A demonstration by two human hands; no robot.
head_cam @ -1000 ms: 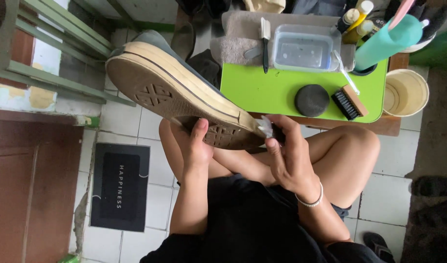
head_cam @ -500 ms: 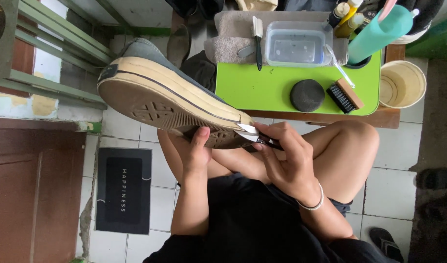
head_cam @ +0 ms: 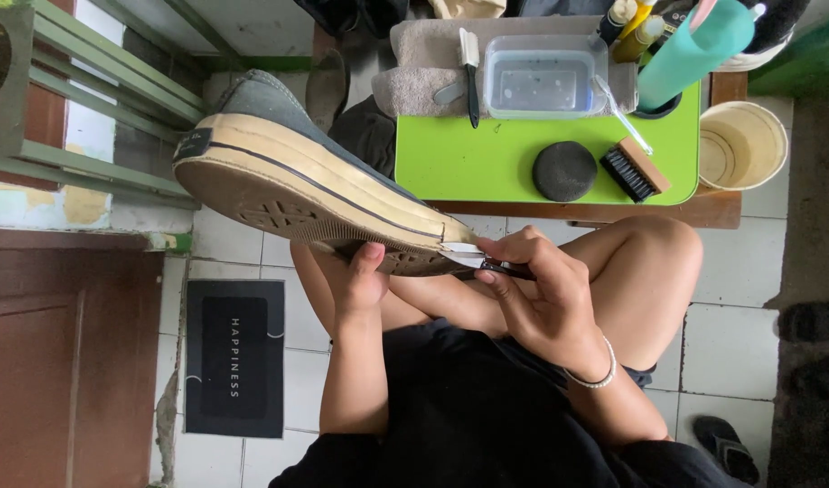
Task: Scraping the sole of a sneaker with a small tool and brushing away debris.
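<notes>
The shoe (head_cam: 288, 176) has a matt grey cloth upper and scuffed, yellowed rubber sole. The table (head_cam: 468, 158) is smooth green plastic; the tub (head_cam: 543, 77) clear plastic.

Green tray (head_cam: 468, 163), sponge (head_cam: 564, 171), doormat (head_cam: 234, 358).

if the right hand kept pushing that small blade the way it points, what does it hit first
Most likely the sneaker's pale rubber sidewall: the right hand aims the small blade leftward at its edge, apparently already touching it, though depth is unclear.

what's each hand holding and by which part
The left hand grips the sneaker under its sole near the heel. The right hand holds a small dark-handled tool by its handle.
</notes>
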